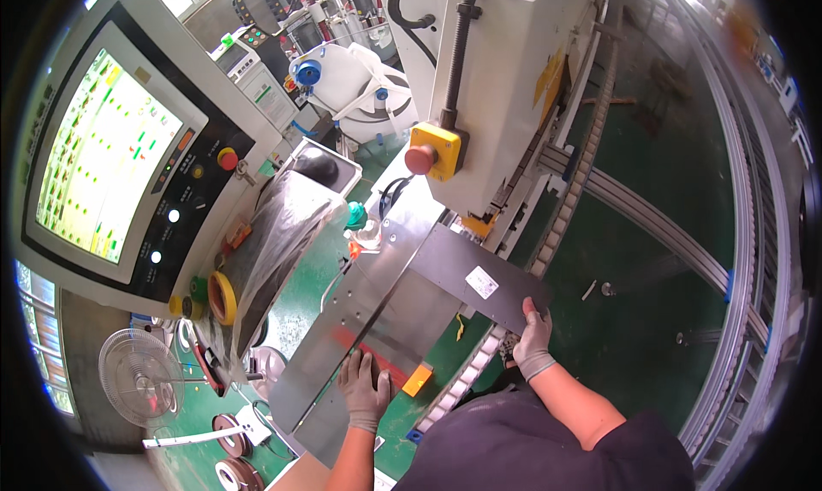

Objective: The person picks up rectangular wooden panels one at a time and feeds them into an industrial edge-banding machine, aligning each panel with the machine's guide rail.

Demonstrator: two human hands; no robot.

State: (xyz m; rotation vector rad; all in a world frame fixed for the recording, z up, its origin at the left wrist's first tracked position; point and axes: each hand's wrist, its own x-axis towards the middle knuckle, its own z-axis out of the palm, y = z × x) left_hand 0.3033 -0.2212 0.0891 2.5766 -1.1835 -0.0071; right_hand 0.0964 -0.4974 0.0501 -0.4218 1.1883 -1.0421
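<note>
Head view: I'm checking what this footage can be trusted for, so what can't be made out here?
- Dark panel: its near corner is covered by the right hand.
- White label on the panel: too small to make out.
- Metal table: the left hand covers part of its red mark.
- Control screen: symbols too small, bent by the fisheye rim.

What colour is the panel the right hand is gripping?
Dark grey, with a small white label; the head view shows the panel in the gloved right hand.
</note>
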